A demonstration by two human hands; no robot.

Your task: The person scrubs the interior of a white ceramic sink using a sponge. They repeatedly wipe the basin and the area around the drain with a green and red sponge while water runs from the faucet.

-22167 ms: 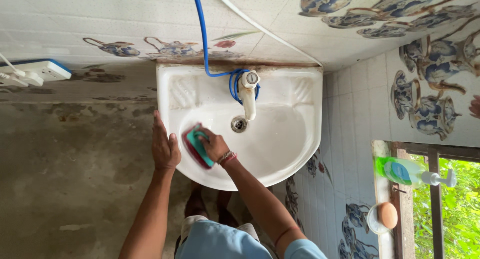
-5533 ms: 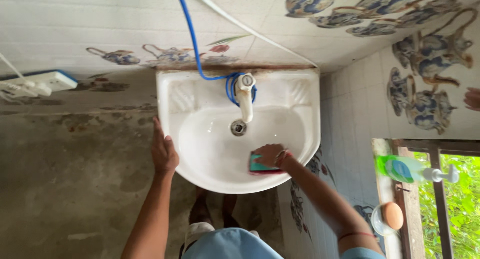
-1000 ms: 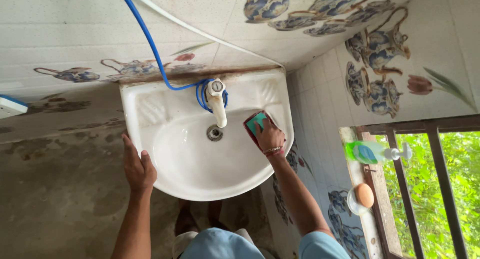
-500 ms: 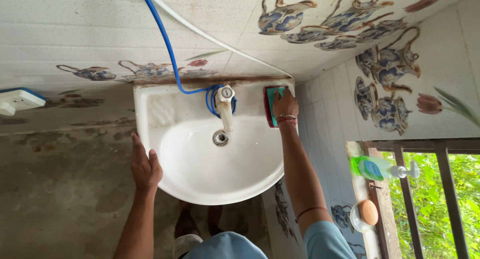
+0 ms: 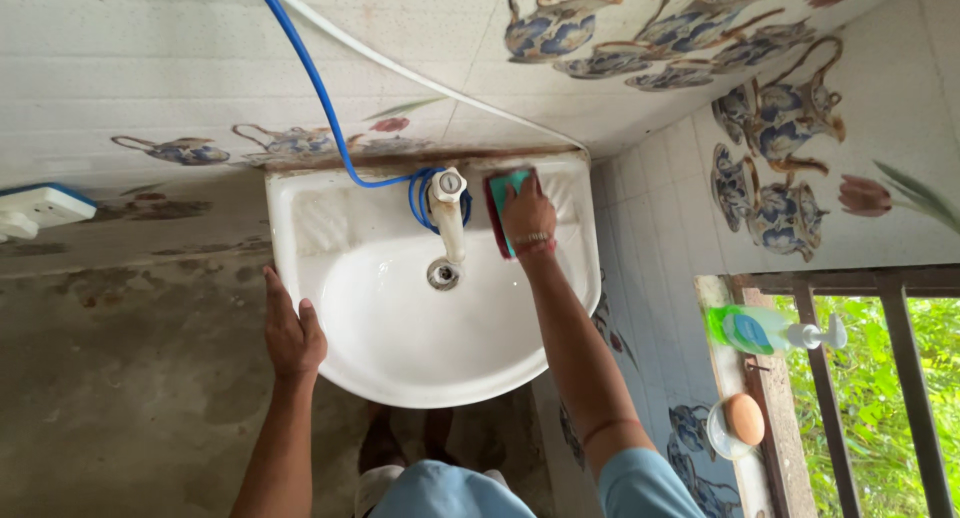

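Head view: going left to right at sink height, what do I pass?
White power strip → left hand on the sink rim → tap → right hand pressing the sponge → green pump bottle on the window ledge.

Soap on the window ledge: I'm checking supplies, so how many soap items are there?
2. A green pump bottle lies on its side on the ledge, and an orange-brown soap bar sits in a small dish nearer the person. Others may be out of view.
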